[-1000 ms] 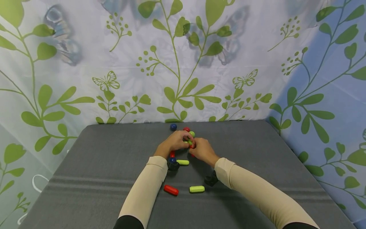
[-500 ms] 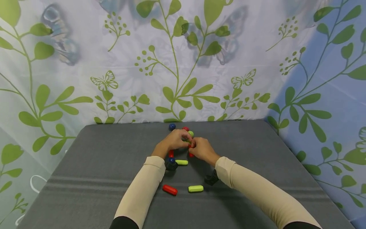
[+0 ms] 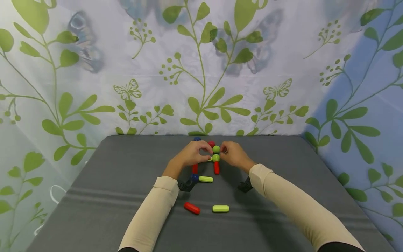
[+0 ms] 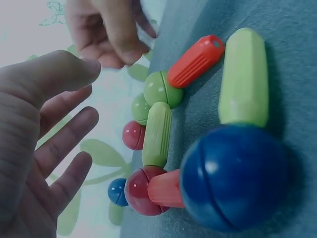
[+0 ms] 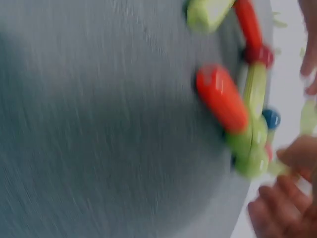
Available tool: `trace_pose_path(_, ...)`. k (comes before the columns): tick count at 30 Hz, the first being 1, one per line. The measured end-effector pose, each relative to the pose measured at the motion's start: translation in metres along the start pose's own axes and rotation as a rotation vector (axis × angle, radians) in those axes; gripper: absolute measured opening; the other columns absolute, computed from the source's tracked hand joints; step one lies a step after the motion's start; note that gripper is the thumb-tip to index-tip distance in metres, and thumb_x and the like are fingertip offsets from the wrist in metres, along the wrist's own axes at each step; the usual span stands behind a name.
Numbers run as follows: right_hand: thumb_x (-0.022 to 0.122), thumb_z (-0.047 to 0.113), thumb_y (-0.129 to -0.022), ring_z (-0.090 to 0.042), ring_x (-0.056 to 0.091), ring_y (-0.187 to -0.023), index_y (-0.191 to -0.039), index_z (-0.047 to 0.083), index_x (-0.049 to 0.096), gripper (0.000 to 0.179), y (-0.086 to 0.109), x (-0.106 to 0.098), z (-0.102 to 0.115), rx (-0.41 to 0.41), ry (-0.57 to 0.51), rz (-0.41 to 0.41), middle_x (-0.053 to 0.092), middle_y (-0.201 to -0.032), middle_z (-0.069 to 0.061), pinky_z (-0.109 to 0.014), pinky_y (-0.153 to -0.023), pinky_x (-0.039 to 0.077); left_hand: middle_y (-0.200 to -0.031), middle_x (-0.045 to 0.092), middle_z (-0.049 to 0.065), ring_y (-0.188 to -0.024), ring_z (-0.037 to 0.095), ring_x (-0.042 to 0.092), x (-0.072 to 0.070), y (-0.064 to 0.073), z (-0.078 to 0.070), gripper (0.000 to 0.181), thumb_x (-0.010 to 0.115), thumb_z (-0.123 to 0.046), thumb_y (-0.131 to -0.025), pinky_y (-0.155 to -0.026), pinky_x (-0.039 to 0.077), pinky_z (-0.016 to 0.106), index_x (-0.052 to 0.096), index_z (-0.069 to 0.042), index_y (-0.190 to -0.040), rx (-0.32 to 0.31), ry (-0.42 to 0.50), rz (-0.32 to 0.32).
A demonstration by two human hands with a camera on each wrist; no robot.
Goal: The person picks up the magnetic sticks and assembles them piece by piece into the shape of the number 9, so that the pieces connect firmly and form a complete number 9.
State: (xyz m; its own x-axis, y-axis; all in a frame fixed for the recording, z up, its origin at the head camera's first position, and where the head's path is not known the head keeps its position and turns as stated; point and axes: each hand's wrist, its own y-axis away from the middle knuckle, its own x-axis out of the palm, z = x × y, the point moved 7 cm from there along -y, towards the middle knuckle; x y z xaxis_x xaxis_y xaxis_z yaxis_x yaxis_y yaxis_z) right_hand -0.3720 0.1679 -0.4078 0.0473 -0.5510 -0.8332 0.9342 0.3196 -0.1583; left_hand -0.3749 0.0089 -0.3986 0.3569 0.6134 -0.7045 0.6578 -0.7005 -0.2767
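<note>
My left hand (image 3: 191, 153) hovers with relaxed, spread fingers over the left part of a joined ball-and-stick toy. My right hand (image 3: 235, 154) hangs loosely curled just right of the toy's green ball (image 3: 216, 158), holding nothing. From that ball a red stick (image 3: 216, 168) points toward me; a yellow-green stick (image 4: 157, 134) joins it to a red ball (image 4: 144, 191), which the left hand hides in the head view. Another red stick (image 3: 195, 169) runs to a blue ball (image 3: 195, 177), from which a second yellow-green stick (image 3: 206, 179) points right.
Behind the toy lie a separate green ball (image 3: 216, 149), a red ball (image 3: 211, 144) and a blue ball (image 3: 197, 139) near the table's far edge. A loose red stick (image 3: 192, 208) and a yellow-green stick (image 3: 220, 209) lie nearer on the grey table (image 3: 132, 217). A patterned curtain hangs behind.
The hands have parted, the right one moving away to the right from the green ball and red stick it was at. The green ball and red stick now show uncovered.
</note>
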Motion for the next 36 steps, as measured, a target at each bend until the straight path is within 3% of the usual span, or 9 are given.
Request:
trace_pose_path(6,0.069,-0.001,-0.092,-0.035,0.064,-0.101,-0.113,0.0,0.067,0.02,-0.014,-0.003,-0.021,-0.096,0.002,0.065,0.062,-0.112,-0.015,-0.048,-0.085,0.054,-0.104,0.067,-0.001,-0.098,0.02,0.065,0.021,0.011,-0.016,0.012,0.078,-0.008,-0.089,-0.089,0.054,0.039,0.076,-0.005,-0.101,0.106,-0.044,0.104)
trace_pose_path(10,0.07,-0.001,-0.092,-0.038,0.062,-0.106,-0.115,0.002,0.068,0.024,-0.02,-0.003,-0.027,-0.103,0.003,0.097,0.062,-0.117,-0.015,-0.05,-0.089,0.052,-0.103,0.069,-0.004,-0.096,0.01,0.064,0.037,0.021,-0.024,0.01,0.08,-0.013,-0.088,-0.086,0.051,0.025,0.078,-0.011,-0.098,0.128,-0.131,0.215)
trace_pose_path(13,0.07,-0.001,-0.092,-0.037,0.062,-0.107,-0.117,0.002,0.069,0.025,-0.025,-0.001,-0.026,-0.109,0.006,0.114,0.062,-0.117,-0.015,-0.051,-0.09,0.052,-0.103,0.07,-0.006,-0.098,0.009,0.064,0.046,0.025,-0.024,0.009,0.082,-0.015,-0.087,-0.087,0.049,0.021,0.079,-0.014,-0.096,0.135,-0.173,0.262)
trace_pose_path(18,0.071,-0.002,-0.09,-0.036,0.062,-0.104,-0.111,0.002,0.07,0.021,-0.032,0.006,-0.023,-0.137,0.026,0.108,0.063,-0.11,-0.014,-0.05,-0.089,0.052,-0.104,0.07,-0.006,-0.099,0.005,0.063,0.053,0.027,-0.021,0.009,0.082,-0.013,-0.087,-0.088,0.048,0.019,0.08,-0.014,-0.095,0.145,-0.163,0.272)
trace_pose_path(24,0.073,-0.005,-0.087,-0.034,0.063,-0.097,-0.104,0.002,0.072,0.019,-0.039,0.013,-0.015,-0.18,0.055,0.091,0.063,-0.103,-0.013,-0.048,-0.086,0.052,-0.106,0.069,-0.006,-0.099,0.001,0.061,0.049,0.029,-0.018,0.006,0.082,-0.011,-0.087,-0.086,0.048,0.018,0.08,-0.015,-0.092,0.107,-0.104,0.262)
trace_pose_path(36,0.075,-0.003,-0.087,-0.033,0.063,-0.096,-0.102,0.003,0.069,0.017,-0.05,0.025,-0.012,-0.155,0.058,0.1,0.062,-0.102,-0.012,-0.048,-0.084,0.053,-0.1,0.068,-0.007,-0.095,0.004,0.062,0.049,0.036,-0.011,0.01,0.084,-0.008,-0.083,-0.085,0.049,0.019,0.08,-0.013,-0.09,0.089,-0.159,0.283)
